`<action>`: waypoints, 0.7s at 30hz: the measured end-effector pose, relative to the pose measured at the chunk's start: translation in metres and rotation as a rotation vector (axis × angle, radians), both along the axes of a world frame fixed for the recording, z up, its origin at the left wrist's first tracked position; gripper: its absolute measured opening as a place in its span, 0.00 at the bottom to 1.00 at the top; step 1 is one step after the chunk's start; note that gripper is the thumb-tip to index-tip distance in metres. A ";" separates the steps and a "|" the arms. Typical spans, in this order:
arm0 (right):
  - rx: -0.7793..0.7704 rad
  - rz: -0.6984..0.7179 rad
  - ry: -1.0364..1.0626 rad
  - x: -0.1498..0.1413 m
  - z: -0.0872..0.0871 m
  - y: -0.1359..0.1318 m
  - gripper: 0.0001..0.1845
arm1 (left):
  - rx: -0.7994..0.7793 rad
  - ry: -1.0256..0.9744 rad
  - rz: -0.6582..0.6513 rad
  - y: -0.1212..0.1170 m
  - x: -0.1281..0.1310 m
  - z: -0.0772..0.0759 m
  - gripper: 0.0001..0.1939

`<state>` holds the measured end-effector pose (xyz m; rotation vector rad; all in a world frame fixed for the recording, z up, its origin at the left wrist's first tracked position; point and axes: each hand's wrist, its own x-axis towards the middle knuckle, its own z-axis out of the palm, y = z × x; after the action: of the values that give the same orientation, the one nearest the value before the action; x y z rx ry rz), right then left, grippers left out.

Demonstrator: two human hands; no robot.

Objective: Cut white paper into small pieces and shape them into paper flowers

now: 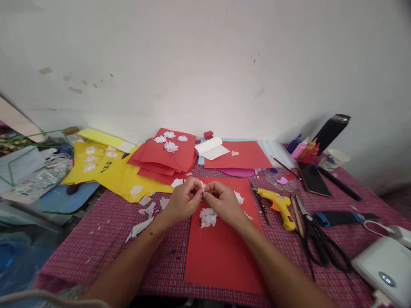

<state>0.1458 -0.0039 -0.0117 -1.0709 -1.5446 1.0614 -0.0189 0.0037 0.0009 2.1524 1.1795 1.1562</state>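
My left hand (185,200) and my right hand (223,200) meet at the fingertips above a sheet of red paper (221,264). Pinched between them is a small piece of white tissue paper (203,186), mostly hidden by the fingers. Just below the hands, a crumpled white paper flower (208,218) lies on the red sheet. Another white paper flower (238,197) shows beyond my right hand, partly covered. Torn white paper scraps (141,227) are scattered on the checked tablecloth left of my left hand.
Right of the red sheet lie a yellow glue gun (276,202), black scissors (321,239), a phone (313,179) and a white power box (388,270). Behind are red cards with white flowers (166,153) and a white paper roll (209,147). Yellow decorated paper (98,162) is at left.
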 end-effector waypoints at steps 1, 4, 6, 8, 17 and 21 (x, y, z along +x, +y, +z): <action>0.002 -0.003 -0.010 0.000 0.000 0.000 0.08 | 0.007 0.008 0.000 0.000 0.000 0.000 0.02; 0.003 -0.030 -0.053 0.001 0.000 0.000 0.08 | 0.027 0.038 -0.010 0.000 0.000 -0.001 0.03; 0.007 -0.052 -0.079 0.000 0.000 0.001 0.08 | 0.039 0.061 -0.017 -0.001 0.000 -0.002 0.03; 0.005 -0.060 -0.089 0.000 0.000 0.001 0.09 | 0.048 0.080 -0.022 -0.001 0.001 -0.002 0.04; -0.056 0.021 0.047 0.003 0.007 0.001 0.13 | -0.023 -0.027 -0.005 0.001 0.001 -0.003 0.02; -0.126 0.060 0.115 0.004 0.006 0.003 0.14 | -0.077 -0.115 -0.021 0.001 0.002 -0.003 0.01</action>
<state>0.1497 -0.0014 -0.0052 -1.0350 -1.4407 1.2540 -0.0170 0.0045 -0.0018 2.0089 1.1304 1.1887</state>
